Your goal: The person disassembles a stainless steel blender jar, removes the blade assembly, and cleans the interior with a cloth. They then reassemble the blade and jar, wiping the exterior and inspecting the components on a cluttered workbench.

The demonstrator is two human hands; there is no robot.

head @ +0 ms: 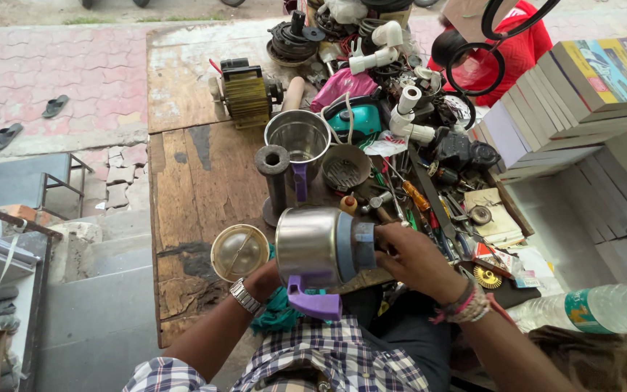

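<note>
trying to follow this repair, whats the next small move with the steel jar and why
Probably turn the base with the right hand, since it grips the grey base end of the steel jar lying sideways, while the left hand steadies it from beneath.

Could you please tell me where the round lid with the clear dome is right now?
The round lid lies flat on the wooden workbench, left of the steel jar in the person's hands, just beyond the left hand.

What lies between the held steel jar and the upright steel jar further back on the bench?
In the head view, between the held steel jar and upright steel jar stands a black spool, slightly left.
</note>
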